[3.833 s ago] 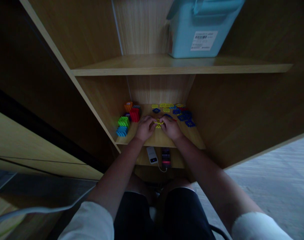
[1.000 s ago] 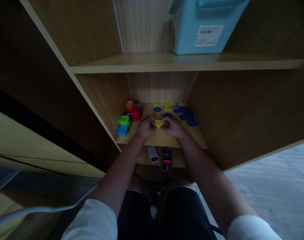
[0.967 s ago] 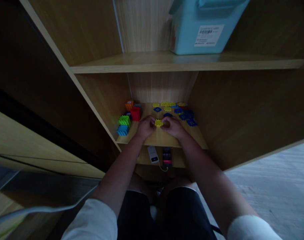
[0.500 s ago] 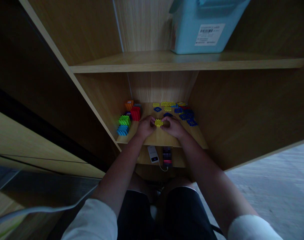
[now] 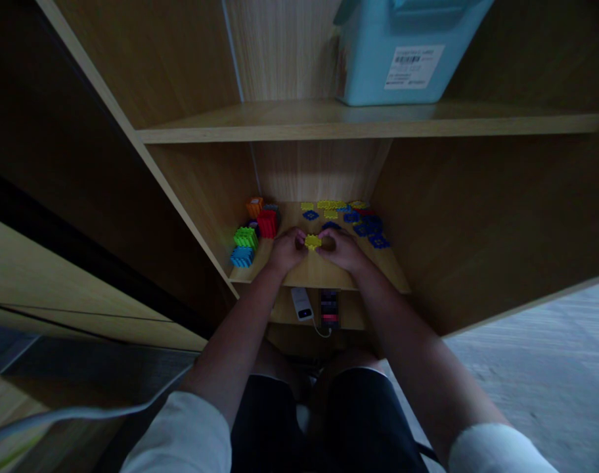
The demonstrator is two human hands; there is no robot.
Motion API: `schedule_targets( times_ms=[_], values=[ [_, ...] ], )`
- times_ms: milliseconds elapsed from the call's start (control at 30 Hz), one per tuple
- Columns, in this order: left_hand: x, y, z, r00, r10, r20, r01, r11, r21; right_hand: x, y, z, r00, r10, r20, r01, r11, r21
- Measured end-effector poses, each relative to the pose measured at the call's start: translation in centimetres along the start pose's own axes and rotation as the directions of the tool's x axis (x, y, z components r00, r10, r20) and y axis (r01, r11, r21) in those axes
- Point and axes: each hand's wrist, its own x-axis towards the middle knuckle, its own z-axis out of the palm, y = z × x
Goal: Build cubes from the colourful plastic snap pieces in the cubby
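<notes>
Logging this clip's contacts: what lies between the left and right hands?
A yellow piece with notched edges, held by both the left hand and the right hand, in the head view.

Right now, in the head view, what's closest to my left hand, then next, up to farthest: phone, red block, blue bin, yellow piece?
1. Yellow piece: in the left hand, right side.
2. Red block: up and left.
3. Phone: below, right.
4. Blue bin: high up, right.

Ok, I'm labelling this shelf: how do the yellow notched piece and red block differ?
The red block looks bigger and boxier than the yellow notched piece. The left hand and right hand hold the yellow notched piece; the red block sits farther left on the shelf. Both are in the same compartment.
</notes>
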Motion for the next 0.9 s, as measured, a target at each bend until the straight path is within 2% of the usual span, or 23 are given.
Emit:
schedule_targets(
  times_ms=[333, 533, 733, 900],
  values=[
    [0.0, -0.5, 0.2, 1.0, 0.016, -0.01, -0.016, 1.0, -0.007, -0.1, -0.2, -0.2, 1.0, 0.013, 0.007, -0.013, 1.0, 0.002],
    [0.0, -0.4, 0.3, 1.0, 0.007, -0.006, -0.008, 1.0, -0.004, 0.1, 0.4, -0.2, 0.999, -0.04, -0.025, 0.041, 0.999, 0.024],
    [0.0, -0.2, 0.2, 1.0, -0.018, -0.005, 0.017, 1.0, -0.012, 0.1, 0.9, 0.7, 0.986, 0.043, -0.162, -0.061, 0.993, -0.103],
    [0.0, -0.3, 0.2, 1.0, -0.005, -0.003, 0.005, 1.0, -0.018, 0.2, 1.0, 1.4, 0.986, 0.046, -0.158, -0.073, 0.983, -0.167]
  ],
)
